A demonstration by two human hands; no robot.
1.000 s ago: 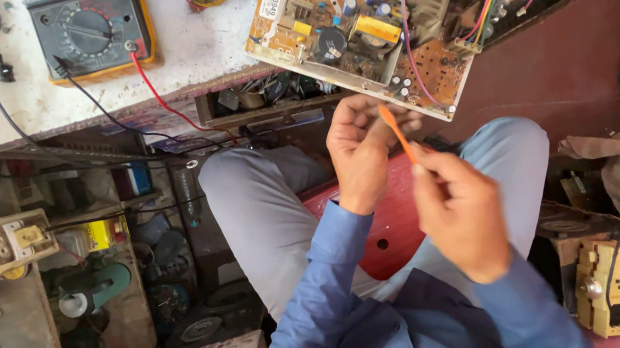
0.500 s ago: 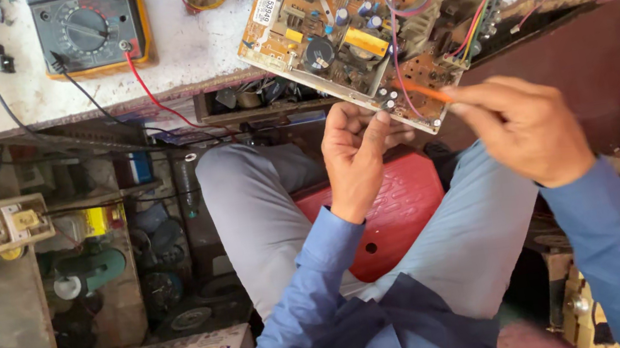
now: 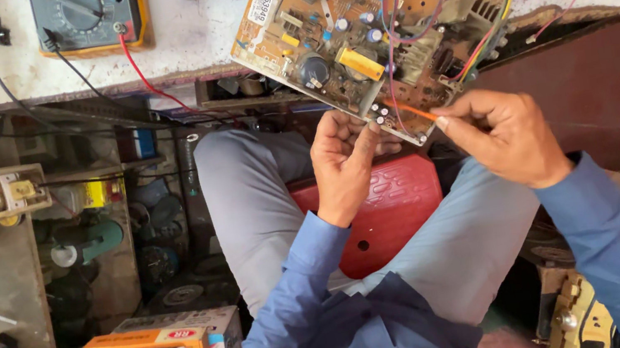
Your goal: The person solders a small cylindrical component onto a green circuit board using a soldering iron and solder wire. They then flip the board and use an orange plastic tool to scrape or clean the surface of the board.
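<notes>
Hands closing in on the circuit board (image 3: 393, 17) hanging off the bench edge at twelve o'clock

Left hand (image 3: 344, 164) is steadying the board's lower corner, fingers curled under it; right hand (image 3: 506, 134), which was down over the lap a moment ago, is now pinching a thin orange tool (image 3: 410, 109), tip touching that corner, the multimeter (image 3: 91, 18) sitting at ten o'clock

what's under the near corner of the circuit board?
The left hand props the circuit board corner from below; further down are grey trousers and a red stool. The board's underside is hidden.
</notes>
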